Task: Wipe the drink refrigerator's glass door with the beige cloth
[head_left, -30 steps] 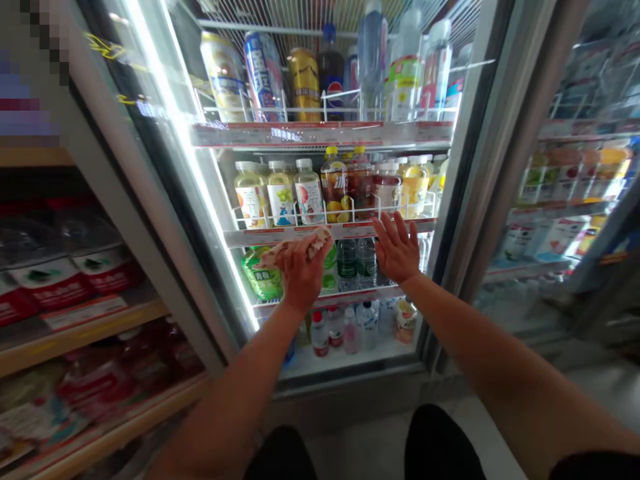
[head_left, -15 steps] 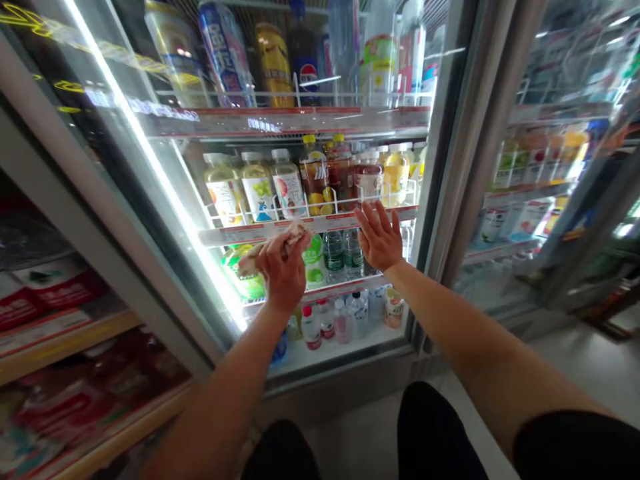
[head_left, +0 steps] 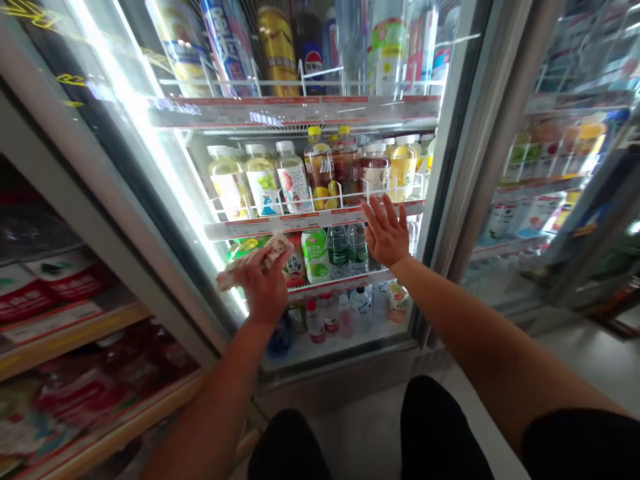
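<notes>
I face the glass door of a lit drinks fridge. My left hand is closed round a crumpled pale cloth and presses it on the lower left of the glass, in front of green bottles. My right hand lies flat against the glass with its fingers spread, level with the red-and-white shelf strip under a row of tea and juice bottles.
Cans and tall bottles fill the top shelf, small bottles the bottom one. A wooden rack with red packs stands at the left. A second fridge door is at the right. My dark knees show over the grey floor.
My left hand has slid the cloth down and to the left across the glass. My right hand has stayed flat in about the same spot on the door.
</notes>
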{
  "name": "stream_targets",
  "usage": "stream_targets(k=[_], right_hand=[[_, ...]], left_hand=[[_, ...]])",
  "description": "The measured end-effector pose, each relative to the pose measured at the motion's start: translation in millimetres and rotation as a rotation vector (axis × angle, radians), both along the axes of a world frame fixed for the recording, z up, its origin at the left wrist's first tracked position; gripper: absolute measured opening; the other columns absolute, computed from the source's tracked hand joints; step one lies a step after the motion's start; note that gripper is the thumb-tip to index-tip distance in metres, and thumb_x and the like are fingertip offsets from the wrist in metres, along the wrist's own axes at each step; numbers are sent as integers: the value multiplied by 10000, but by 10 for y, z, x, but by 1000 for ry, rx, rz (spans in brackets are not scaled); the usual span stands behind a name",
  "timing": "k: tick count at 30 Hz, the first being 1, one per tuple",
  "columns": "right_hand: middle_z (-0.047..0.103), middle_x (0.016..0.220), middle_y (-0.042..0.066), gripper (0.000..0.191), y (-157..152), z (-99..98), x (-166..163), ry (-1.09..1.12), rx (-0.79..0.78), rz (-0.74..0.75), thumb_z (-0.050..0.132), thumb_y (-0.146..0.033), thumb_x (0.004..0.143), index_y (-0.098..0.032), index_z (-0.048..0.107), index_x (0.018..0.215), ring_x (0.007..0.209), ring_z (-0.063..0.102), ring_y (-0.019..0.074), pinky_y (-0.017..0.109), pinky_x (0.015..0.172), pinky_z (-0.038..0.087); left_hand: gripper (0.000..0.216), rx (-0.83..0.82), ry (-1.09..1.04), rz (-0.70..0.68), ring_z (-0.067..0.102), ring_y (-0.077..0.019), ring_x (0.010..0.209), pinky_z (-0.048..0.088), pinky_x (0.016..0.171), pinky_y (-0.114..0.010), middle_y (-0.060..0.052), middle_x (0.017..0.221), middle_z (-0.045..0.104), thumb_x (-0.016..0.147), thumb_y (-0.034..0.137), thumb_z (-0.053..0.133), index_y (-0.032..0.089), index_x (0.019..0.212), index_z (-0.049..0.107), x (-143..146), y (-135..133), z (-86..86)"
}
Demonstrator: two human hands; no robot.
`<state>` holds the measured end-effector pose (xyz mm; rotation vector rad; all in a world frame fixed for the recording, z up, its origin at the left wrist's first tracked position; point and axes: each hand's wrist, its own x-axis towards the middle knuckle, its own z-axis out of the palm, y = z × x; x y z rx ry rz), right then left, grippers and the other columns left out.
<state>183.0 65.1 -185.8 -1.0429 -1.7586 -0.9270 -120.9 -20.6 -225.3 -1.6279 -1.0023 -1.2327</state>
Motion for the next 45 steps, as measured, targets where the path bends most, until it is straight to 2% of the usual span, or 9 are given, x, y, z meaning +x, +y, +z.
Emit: stream_targets(k=[5, 12, 19, 25, 27, 32, 34, 41, 45], right_hand=[[320, 1697, 7, 679, -15, 5, -3, 3, -4, 5, 356, -330, 1071, -343, -17, 1638, 1587, 235, 304, 597, 1282, 195], [334, 1691, 14, 644, -34, 7, -13, 18, -40, 7, 337, -333, 1070, -328, 48, 1645, 1582, 249, 310, 608, 1282, 187], [331, 1692, 10, 649, -33, 6, -24, 18, -50, 10, 348, -322, 1071, -339, 37, 1641, 1584, 246, 303, 596, 1289, 174], [329, 1693, 10, 654, -42, 4, -17, 28, -39, 24, 349, -326, 1073, -345, 23, 1640, 1589, 228, 302, 603, 1286, 173], [327, 1694, 5, 646, -42, 7, -20, 30, -60, 33, 346, -324, 1073, -348, 42, 1642, 1590, 226, 299, 603, 1287, 172], [320, 1697, -2, 625, -45, 17, -23, 34, -84, 41, 342, -328, 1070, -343, 96, 1645, 1590, 227, 299, 602, 1293, 155], [323, 1695, 1, 623, -49, 19, -20, 34, -89, 46, 344, -332, 1069, -339, 109, 1646, 1591, 222, 304, 608, 1292, 153], [340, 1690, 15, 626, -42, 8, -22, 49, -72, 77, 352, -318, 1065, -329, 119, 1646, 1584, 241, 318, 630, 1279, 166], [362, 1680, 12, 603, -37, 1, -34, 54, -51, 67, 356, -323, 1066, -324, 176, 1641, 1580, 260, 307, 612, 1280, 176]], left_hand=[[410, -106, 239, 8, 557, -269, 1220, 454, 1051, -455, -90, 1239, 646, 961, 70, 569, 337, 1213, 752, -99, -162, -439], [393, 23, 29, 56, 512, -315, 1301, 424, 1098, -581, -137, 1357, 539, 1005, 123, 514, 284, 1300, 716, -532, -58, 197], [384, -109, 144, 64, 554, -262, 1195, 458, 1058, -472, -103, 1212, 598, 971, 78, 520, 288, 1188, 756, -721, -246, -651], [377, 70, -77, 157, 520, -292, 1213, 477, 1039, -515, -111, 1286, 532, 964, 142, 536, 267, 1265, 724, -1049, -130, -48], [372, 45, -193, 170, 494, -305, 1248, 465, 1057, -530, -122, 1322, 502, 965, 169, 527, 235, 1281, 712, -1029, -145, -8], [329, -146, -86, 163, 543, -291, 1144, 485, 1005, -526, -139, 1186, 542, 970, 132, 510, 249, 1153, 759, -853, -358, -685], [328, -184, -25, 142, 562, -287, 1118, 491, 989, -522, -133, 1161, 556, 972, 121, 511, 268, 1110, 770, -878, -392, -774], [364, 40, -237, 98, 445, -331, 1296, 399, 1107, -564, -142, 1389, 430, 1012, 151, 468, 165, 1309, 679, -998, -150, 343], [362, 13, -247, 40, 450, -320, 1273, 402, 1095, -552, -140, 1336, 455, 1033, 169, 455, 202, 1310, 685, -653, -127, 257]])
